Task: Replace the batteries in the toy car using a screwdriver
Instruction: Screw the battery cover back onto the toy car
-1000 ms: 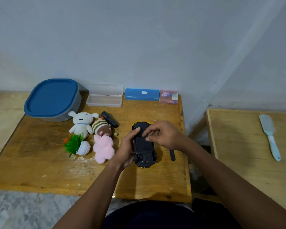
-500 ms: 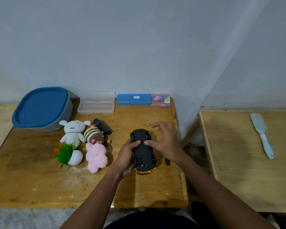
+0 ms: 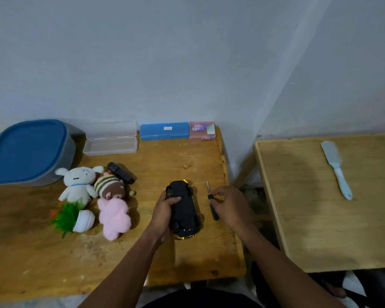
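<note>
The toy car (image 3: 185, 205) lies upside down on the wooden table (image 3: 187, 258), black underside up, gold body showing at both ends. My left hand (image 3: 163, 213) grips it from the left, thumb across the underside. Just right of the car, a screwdriver (image 3: 214, 213) lies flat, its black handle toward me and its silver shaft pointing away. My right hand (image 3: 230, 206) is on it, with the fingertips pinching the upper end of the handle.
Plush toys (image 3: 77, 183), a small potted plant (image 3: 72, 217) and a black object (image 3: 120, 173) lie left of the car. A blue-lidded tub (image 3: 25, 150) and small cases (image 3: 163, 131) line the wall. A second table (image 3: 320, 218) with a brush (image 3: 337, 167) stands right, across a gap.
My right hand has left the car's underside and moved right to the screwdriver. My left hand keeps its hold on the car.
</note>
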Demonstrator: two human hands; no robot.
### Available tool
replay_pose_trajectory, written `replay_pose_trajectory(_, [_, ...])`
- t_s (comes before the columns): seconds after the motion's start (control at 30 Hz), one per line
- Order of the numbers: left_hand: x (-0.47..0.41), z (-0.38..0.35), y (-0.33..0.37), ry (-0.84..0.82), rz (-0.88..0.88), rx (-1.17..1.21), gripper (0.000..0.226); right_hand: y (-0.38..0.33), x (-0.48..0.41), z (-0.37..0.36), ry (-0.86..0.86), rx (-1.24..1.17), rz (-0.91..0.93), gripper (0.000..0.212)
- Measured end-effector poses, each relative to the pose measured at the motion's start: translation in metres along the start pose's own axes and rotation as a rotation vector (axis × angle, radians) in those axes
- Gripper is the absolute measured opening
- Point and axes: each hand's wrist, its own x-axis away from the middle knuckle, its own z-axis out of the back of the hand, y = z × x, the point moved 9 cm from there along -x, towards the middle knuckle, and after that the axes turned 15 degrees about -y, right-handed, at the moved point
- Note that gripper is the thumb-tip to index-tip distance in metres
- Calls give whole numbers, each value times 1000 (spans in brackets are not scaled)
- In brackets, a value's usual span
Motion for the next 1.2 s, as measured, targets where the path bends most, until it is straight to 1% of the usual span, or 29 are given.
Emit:
replay_pose_trajectory(0.13, [-2, 0, 1, 8, -7, 7, 29, -12, -5, -8, 16, 69, 58, 27])
replay_pose_trajectory(0.23, [-2, 2, 3, 12, -6, 8, 29, -13, -8, -12, 31, 77, 77, 25])
replay_pose_trajectory(0.37, [-2, 4, 3, 14, 0, 5, 29, -9, -8, -14, 41, 93, 86, 25])
replay_pose_trajectory(0.5, [-4, 2, 3, 8, 7, 7, 32, -8, -10, -13, 28, 124, 57, 28])
replay_pose_trajectory(0.7, [-6, -3, 4, -7, 13, -2, 32, -12, -13, -10, 32, 207, 58, 15])
replay_pose_trajectory(0.87, [-6, -4, 4, -29, 12, 19, 32, -11, -13, -10, 85, 220, 84, 11])
replay_pose_trajectory(1.03, [-5, -5, 4, -44, 5, 39, 31, -17, -13, -11, 92, 245, 99, 9])
replay_pose_trajectory(1.1, [-5, -4, 4, -45, 6, 46, 32, -16, -13, -11, 94, 240, 88, 10])
replay_pose_trajectory(1.2, [-4, -3, 4, -38, 3, 56, 32, -13, -15, -15, 93, 237, 68, 20])
